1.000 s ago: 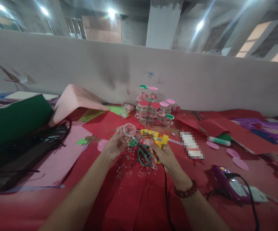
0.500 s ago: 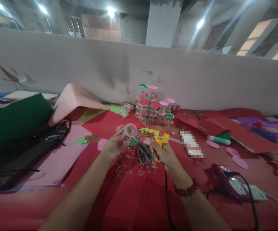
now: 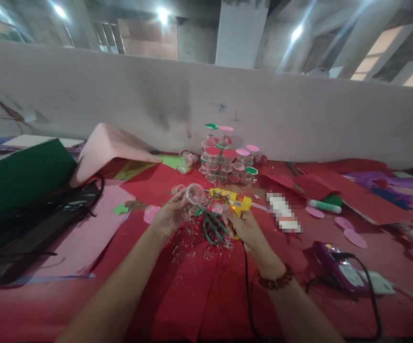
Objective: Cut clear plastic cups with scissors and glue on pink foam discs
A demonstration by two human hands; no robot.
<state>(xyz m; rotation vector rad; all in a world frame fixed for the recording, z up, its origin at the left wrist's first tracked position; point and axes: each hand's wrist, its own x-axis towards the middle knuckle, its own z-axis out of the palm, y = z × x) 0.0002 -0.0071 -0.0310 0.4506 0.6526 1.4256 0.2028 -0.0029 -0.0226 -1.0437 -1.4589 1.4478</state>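
My left hand (image 3: 172, 213) is closed on a clear, round plastic piece (image 3: 195, 194), its ring-like rim turned toward me; it looks like the cut end of a bottle. In my right hand (image 3: 242, 226) is a yellow glue gun (image 3: 240, 205) with a small orange light lit, its nozzle pointing left toward the plastic piece. A clear glue stick (image 3: 260, 206) sticks out of its back end. Between the hands lie green-handled scissors (image 3: 212, 227) on the red surface, among scattered shreds (image 3: 183, 247). A pink disc (image 3: 151, 214) lies left of my left hand.
Stacked clear pieces topped with coloured discs (image 3: 228, 155) stand by the white wall (image 3: 120, 95). A purple power socket (image 3: 338, 269), a marker (image 3: 324, 206) and pink discs (image 3: 355, 238) lie right. Left are a black bag (image 3: 31, 233) and a green sheet (image 3: 24, 176). The gun's cord (image 3: 247, 286) runs toward me.
The view has shifted very slightly. Both hands keep their hold on the plastic piece and the glue gun, with almost no other visible movement.
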